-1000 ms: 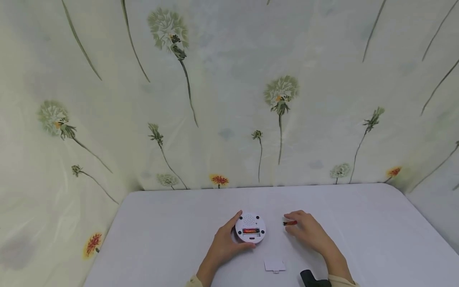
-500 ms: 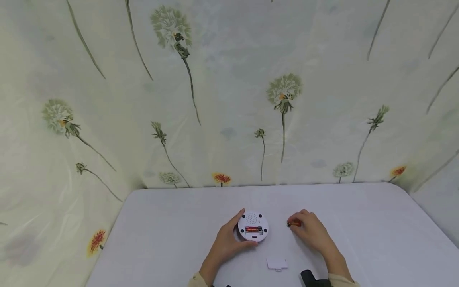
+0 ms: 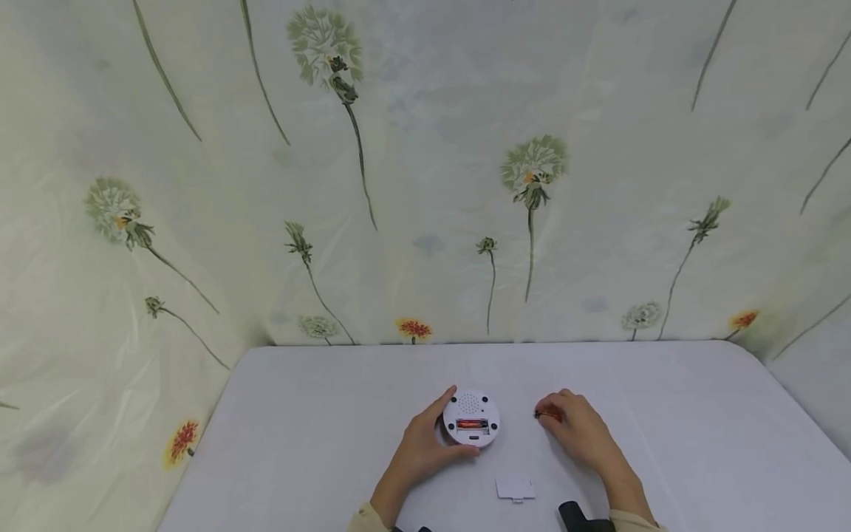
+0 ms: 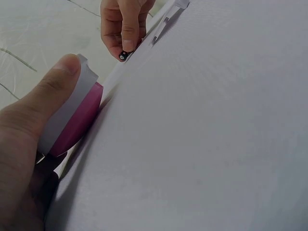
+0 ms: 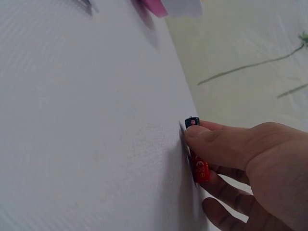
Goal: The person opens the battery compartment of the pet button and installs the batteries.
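My left hand [image 3: 421, 445] holds a round white device [image 3: 471, 419] by its edge, thumb at the near side and fingers at the far side. Its underside faces up, with speaker holes, dark feet and an uncovered battery compartment; one red battery [image 3: 472, 424] lies in it. The left wrist view shows a pink lower part on the device [image 4: 79, 118]. To the right, my right hand [image 3: 580, 428] pinches another red-and-black battery [image 5: 200, 163] between thumb and fingers, close over the table. The battery's black end with a metal tip pokes out past the thumb in the right wrist view.
A small white battery cover [image 3: 515, 488] with a tab lies on the white table [image 3: 319, 428], nearer to me than the device. A black object [image 3: 581, 517] sits by the right wrist. Behind the table hangs a dandelion-printed cloth [image 3: 425, 185].
The red battery in my right hand has turned and slid back between the fingers, so less of it shows. The left hand keeps its hold on the device. The whole head view has shifted slightly.
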A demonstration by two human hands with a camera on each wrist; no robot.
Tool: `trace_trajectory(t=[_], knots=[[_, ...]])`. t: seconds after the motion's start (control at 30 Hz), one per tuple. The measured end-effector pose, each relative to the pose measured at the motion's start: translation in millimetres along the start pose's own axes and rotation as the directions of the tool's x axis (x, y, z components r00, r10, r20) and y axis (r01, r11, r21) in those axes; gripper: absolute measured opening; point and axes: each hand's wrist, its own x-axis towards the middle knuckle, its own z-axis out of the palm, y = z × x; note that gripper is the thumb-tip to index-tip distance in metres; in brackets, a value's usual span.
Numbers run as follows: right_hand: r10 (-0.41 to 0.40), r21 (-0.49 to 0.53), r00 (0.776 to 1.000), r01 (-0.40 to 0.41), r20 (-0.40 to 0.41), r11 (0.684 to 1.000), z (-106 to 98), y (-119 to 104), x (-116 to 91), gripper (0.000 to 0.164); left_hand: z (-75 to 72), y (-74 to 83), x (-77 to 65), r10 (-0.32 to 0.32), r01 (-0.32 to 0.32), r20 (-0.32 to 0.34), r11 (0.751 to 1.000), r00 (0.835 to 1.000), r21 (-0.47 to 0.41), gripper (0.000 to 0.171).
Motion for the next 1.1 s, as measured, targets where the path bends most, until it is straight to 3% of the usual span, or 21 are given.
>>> trace_trajectory(t=[0.33, 0.53, 0.77, 1.1], knots=[[-0.023, 0.023, 1.000, 0.023, -0.020, 0.999, 5.8, -0.6, 2.3, 0.011, -4.3, -0.7, -3.0, -0.018, 0.018, -0.017, 1.000, 1.000, 0.008, 0.105], [-0.007, 0.032, 1.000, 0.008, -0.031, 0.999, 6.6, -1.0, -0.8, 0.011, -3.6, -0.4, -2.8, -0.006, 0.006, 0.010, 1.000, 1.000, 0.010, 0.104], [-0.073, 0.033, 0.995, 0.075, -0.068, 0.997, 6.3, -2.6, -2.4, 0.012, -2.4, 0.8, -1.5, -0.002, 0.002, -0.001, 1.000, 1.000, 0.005, 0.104], [-0.097, 0.062, 0.992, 0.103, -0.080, 0.993, 6.1, -7.8, -3.8, 0.014, -0.2, 0.7, -2.1, -0.028, 0.028, 0.008, 1.000, 1.000, 0.000, 0.103]])
